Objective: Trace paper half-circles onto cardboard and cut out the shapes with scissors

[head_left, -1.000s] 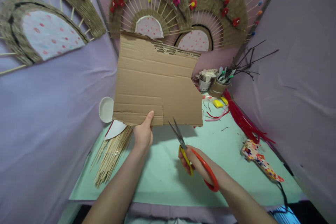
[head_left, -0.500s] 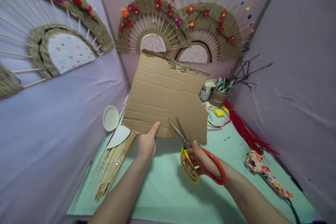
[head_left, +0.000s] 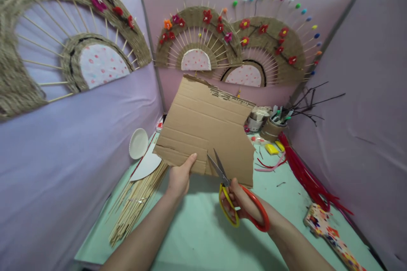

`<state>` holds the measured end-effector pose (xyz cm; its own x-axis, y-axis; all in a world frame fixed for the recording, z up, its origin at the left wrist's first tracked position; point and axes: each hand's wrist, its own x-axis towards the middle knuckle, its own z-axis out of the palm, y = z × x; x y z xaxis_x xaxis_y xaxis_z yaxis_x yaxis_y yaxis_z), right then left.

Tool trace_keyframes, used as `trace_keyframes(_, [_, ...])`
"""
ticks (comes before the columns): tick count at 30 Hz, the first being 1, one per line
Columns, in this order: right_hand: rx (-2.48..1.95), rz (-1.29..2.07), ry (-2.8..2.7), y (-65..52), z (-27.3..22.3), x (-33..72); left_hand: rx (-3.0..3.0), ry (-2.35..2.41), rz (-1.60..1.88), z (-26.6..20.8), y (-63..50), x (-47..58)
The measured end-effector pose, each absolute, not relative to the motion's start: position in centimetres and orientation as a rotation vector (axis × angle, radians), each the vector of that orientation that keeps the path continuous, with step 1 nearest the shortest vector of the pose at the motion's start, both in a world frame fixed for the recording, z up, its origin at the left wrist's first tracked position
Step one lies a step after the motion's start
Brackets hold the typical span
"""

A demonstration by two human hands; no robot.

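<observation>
A torn-edged sheet of brown cardboard (head_left: 203,123) is held up over the table, tilted toward me. My left hand (head_left: 182,175) grips its lower edge, thumb on the near face and fingers hidden behind. In my right hand (head_left: 240,199) are scissors (head_left: 223,175) with one yellow and one red handle. Their blades are parted and lie by a short slit in the cardboard's lower edge, left of the sheet's right part. Whether a blade passes behind the sheet I cannot tell.
Thin wooden sticks (head_left: 140,203), a white half-disc (head_left: 146,167) and a white dish (head_left: 138,144) lie left. Red pipe cleaners (head_left: 302,173), a patterned glue-gun-shaped tool (head_left: 330,233) and a pot of pens (head_left: 273,127) are right. Decorated fans (head_left: 199,17) hang on the partitions.
The view has shifted, so the background sits lower and farther right. Hands, cardboard and scissors keep nearly the same arrangement; the blades stay parted.
</observation>
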<state>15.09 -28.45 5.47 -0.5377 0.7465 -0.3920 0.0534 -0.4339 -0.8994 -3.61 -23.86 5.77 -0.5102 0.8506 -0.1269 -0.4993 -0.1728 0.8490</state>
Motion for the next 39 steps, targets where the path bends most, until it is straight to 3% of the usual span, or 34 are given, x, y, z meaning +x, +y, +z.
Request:
trace_keyframes(5, [-1.164,2.109,-1.219,-27.7,5.9,14.7,0.586,1.225,1.811,5.5,-24.2,-3.8])
trace_keyframes(21, [-1.290,1.506,-1.509,-27.1,5.1,11.3,0.279,1.101,1.656,5.0,-26.7,-2.2])
trace_keyframes(29, [-1.200,1.509,-1.561,-26.6,5.2,11.4,0.290,1.077,1.670,5.1,-27.0,-2.4])
trace_keyframes(36, [-1.153,1.573,-1.501,-27.2,6.2,12.9,0.765,0.562,1.252,5.2,-28.0,-11.3])
trace_keyframes(39, [-1.221,1.564,-1.565,-27.6,7.1,13.8,0.867,0.687,1.235,8.1,-26.6,-16.1])
